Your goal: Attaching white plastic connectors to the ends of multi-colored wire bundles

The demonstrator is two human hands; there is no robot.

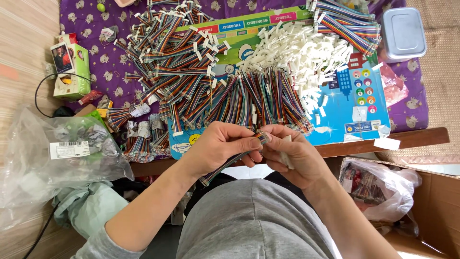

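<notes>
Pinching one rainbow ribbon cable (233, 159) at its upper end, the left hand (218, 146) and right hand (292, 154) meet just below heaped loose cables (230, 98). White connector housings (302, 52) pile beyond, on a colourful board (357, 103) over purple cloth (103, 57). The right hand also grips a white housing (286, 156).

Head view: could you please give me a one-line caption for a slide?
Both hands, left and right, hold a ribbon cable above a table heaped with cables and white connectors.
</notes>
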